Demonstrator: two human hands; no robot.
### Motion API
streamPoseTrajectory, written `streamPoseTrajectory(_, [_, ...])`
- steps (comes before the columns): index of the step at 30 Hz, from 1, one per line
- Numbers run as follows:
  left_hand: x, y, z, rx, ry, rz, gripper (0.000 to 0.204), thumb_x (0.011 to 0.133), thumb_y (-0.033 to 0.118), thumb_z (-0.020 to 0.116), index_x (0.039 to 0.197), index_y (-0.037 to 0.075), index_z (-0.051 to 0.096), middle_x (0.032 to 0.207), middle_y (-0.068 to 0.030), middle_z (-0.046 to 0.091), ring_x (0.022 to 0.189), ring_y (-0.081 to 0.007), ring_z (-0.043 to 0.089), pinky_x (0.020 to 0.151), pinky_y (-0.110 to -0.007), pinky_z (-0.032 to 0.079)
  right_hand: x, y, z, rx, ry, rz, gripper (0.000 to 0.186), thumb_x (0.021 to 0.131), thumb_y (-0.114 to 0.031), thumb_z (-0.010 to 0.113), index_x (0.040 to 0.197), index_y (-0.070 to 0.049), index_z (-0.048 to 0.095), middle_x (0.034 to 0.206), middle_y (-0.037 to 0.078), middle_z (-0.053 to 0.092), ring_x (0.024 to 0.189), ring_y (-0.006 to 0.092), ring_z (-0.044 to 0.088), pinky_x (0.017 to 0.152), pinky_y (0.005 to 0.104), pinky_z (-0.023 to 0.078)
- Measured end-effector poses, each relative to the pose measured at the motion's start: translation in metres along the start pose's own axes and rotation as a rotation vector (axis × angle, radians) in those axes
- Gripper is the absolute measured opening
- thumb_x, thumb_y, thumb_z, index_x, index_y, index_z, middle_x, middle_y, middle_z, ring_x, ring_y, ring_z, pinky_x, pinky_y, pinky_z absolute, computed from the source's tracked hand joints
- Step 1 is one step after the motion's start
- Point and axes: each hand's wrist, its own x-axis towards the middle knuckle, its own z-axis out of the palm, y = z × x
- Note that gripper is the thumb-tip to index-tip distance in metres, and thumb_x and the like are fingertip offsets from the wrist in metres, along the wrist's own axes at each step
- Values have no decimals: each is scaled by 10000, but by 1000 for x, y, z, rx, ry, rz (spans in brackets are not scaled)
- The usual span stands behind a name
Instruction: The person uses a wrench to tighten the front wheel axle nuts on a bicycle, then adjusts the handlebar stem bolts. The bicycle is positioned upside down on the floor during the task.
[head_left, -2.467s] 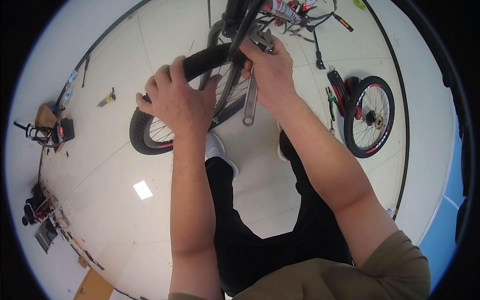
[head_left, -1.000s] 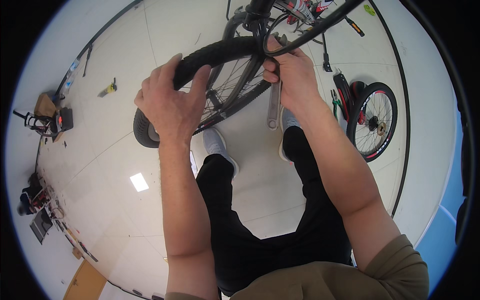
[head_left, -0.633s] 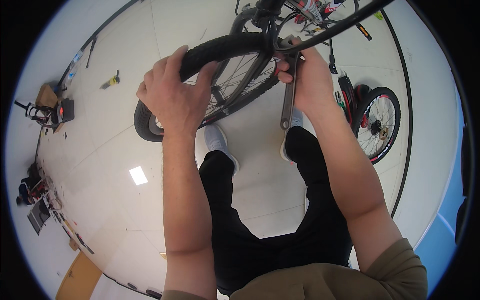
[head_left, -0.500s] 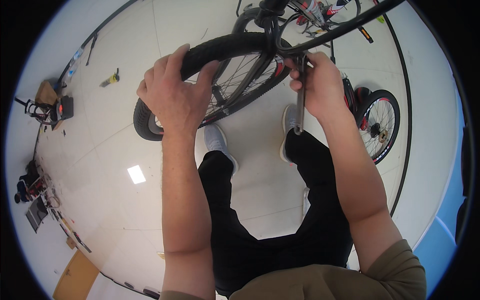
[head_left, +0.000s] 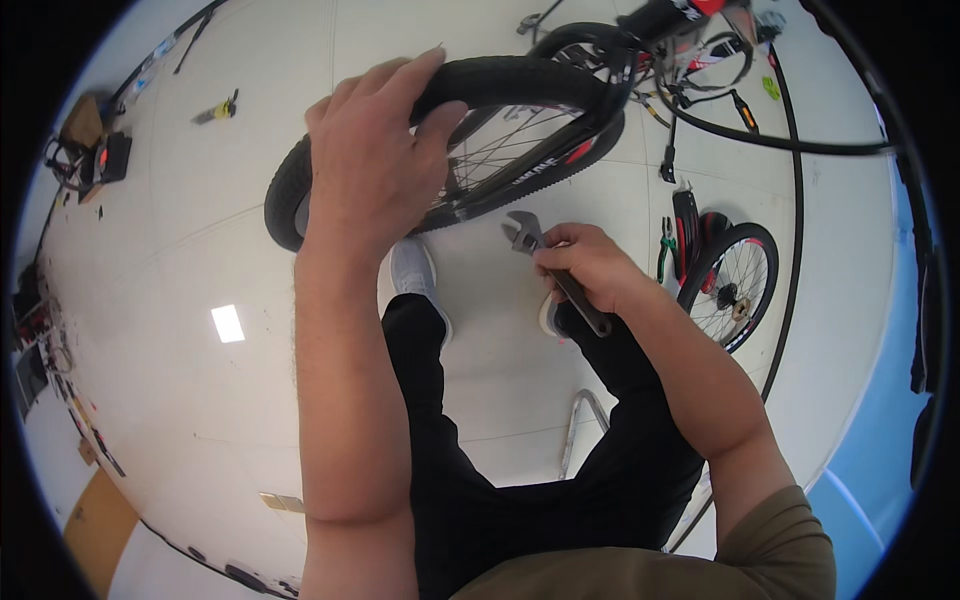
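Note:
My left hand [head_left: 375, 150] grips the black tyre of a bicycle wheel [head_left: 520, 80] that stands in front of my legs. The wheel's spokes and rim show behind the hand. My right hand [head_left: 590, 265] holds an adjustable wrench [head_left: 550, 265] by its handle, jaws pointing up and left, a little below the wheel and apart from it. The bicycle frame and fork [head_left: 660, 30] reach in from the top right.
A second, smaller wheel [head_left: 735, 285] lies on the white floor at right, beside pliers [head_left: 665, 245] and a red and black tool. More tools lie at far left [head_left: 215, 110]. My shoes [head_left: 412, 270] stand under the wheel. A metal stand [head_left: 580, 425] sits by my right leg.
My right hand has come down and away from the wheel hub with the wrench, turning it from hanging downward to jaws upward. My left hand keeps its grip on the tyre.

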Motion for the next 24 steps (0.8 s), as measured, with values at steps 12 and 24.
streamPoseTrajectory(12, [0, -2, -10, -117, -6, -229, 305, 852, 324, 788, 1122, 181, 791, 970, -37, 745, 992, -266, 665, 939, -468, 394, 66, 9, 36, -1106, 351, -649, 129, 943, -109, 647, 1060, -56, 640, 951, 167, 741, 944, 403, 696, 845, 488, 528])
streamPoseTrajectory(24, [-3, -2, -3, -31, 64, -200, 323, 827, 337, 801, 1115, 190, 800, 933, -40, 738, 958, -258, 662, 923, -459, 403, 85, 13, 30, -1060, 389, -761, 135, 945, -133, 660, 1055, -57, 676, 947, 146, 748, 932, 371, 706, 835, 475, 537])
